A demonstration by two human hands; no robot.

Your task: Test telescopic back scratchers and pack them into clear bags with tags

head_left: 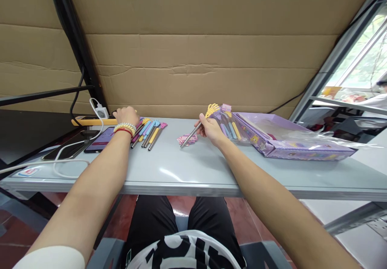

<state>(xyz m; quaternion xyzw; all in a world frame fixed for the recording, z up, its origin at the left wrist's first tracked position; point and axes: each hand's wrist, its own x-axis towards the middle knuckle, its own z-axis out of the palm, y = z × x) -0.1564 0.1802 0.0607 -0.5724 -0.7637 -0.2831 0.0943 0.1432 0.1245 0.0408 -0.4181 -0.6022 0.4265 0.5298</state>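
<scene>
My right hand (211, 129) is closed around a yellow hand-shaped back scratcher (202, 122) with a metal stem, held tilted just above the grey table (187, 172). Its lower tip hangs over a small pink packet (186, 139). My left hand (127, 115), beads on the wrist, rests with curled fingers on the far end of a row of several coloured scratchers (148, 132) lying flat. What the left fingers grip is hidden.
An open purple box (290, 142) with clear plastic wrap and more scratchers lies at the right. Two phones (90, 140), a white cable and a yellow power strip (93, 121) sit at the left. A cardboard wall stands behind the table.
</scene>
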